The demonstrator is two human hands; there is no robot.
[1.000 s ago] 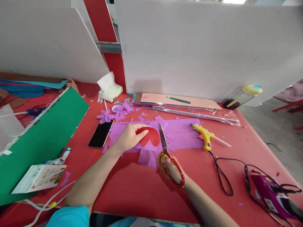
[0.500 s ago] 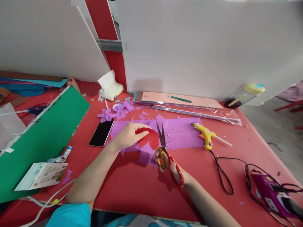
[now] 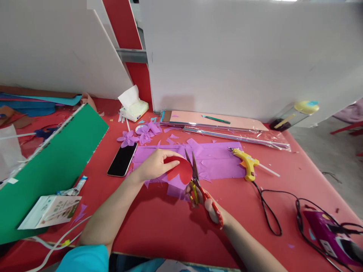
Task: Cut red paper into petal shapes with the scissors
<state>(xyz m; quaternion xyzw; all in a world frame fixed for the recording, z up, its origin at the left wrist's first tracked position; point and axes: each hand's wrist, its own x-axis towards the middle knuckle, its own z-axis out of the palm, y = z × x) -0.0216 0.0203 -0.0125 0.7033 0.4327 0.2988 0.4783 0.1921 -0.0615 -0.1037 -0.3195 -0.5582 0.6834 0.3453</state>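
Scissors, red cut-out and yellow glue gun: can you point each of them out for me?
Scissors [image 3: 195, 175]: head view, on the metal near the pivot.
Red cut-out [image 3: 183, 170]: head view, on the middle of its bare red face.
Yellow glue gun [image 3: 247, 163]: head view, on its body.

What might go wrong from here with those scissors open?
The left hand's fingertips are near the open scissors, so a slip might nick them. The blades might also bite too far into the red piece. The yellow glue gun, if hot, could mark the purple material beneath.
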